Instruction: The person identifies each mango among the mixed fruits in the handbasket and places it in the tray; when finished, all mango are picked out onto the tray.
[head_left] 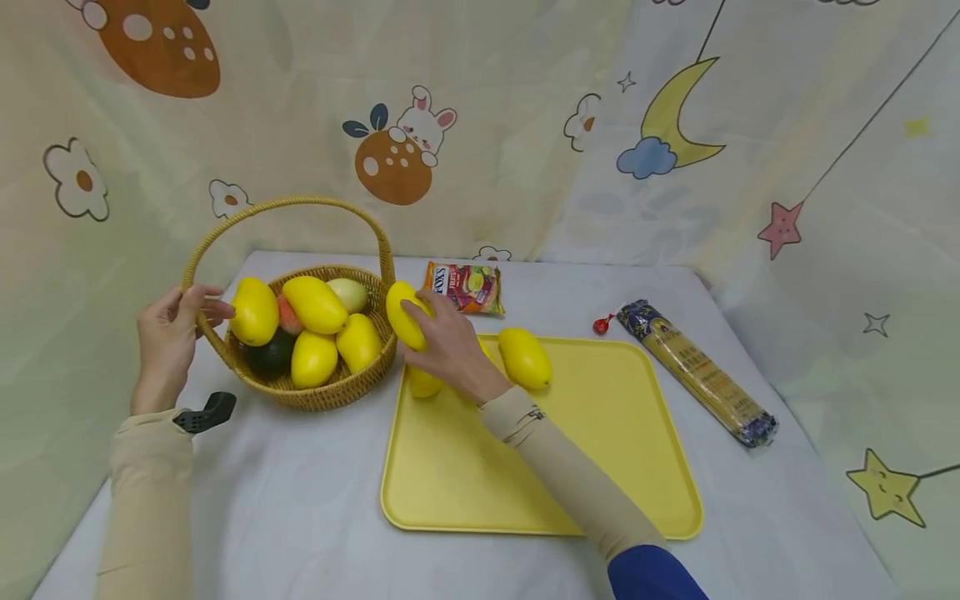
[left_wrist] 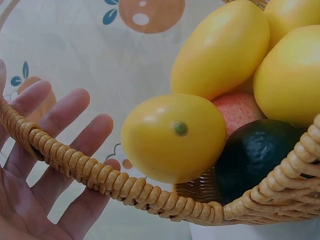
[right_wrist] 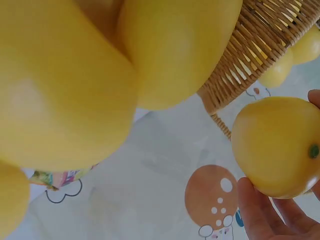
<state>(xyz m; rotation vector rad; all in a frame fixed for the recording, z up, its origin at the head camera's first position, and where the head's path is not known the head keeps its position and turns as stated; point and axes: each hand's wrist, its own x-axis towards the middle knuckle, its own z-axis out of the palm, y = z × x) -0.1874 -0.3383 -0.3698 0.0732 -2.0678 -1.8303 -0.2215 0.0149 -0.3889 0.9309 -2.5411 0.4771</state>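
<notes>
My right hand (head_left: 459, 350) grips a yellow mango (head_left: 403, 310) beside the right side of the wicker basket (head_left: 322, 396). In the right wrist view, the fingers (right_wrist: 255, 210) lie along this mango's side. At the basket's left, my left hand (head_left: 163, 337) has its fingers spread behind the handle (left_wrist: 125, 187), most of them nearly straight. Several mangoes (head_left: 309, 302) fill the basket, with a dark green avocado-like fruit (left_wrist: 255, 155), a reddish fruit (left_wrist: 237, 111) and a pale green fruit (head_left: 348, 294). The basket's bottom is hidden.
A yellow tray (head_left: 540, 467) lies right of the basket, with a mango (head_left: 525, 358) at its back edge and others partly behind my right hand. Behind it is a Fox's candy bag (head_left: 476, 287). Farther right are a red wrapped candy (head_left: 602, 325) and a noodle packet (head_left: 701, 375).
</notes>
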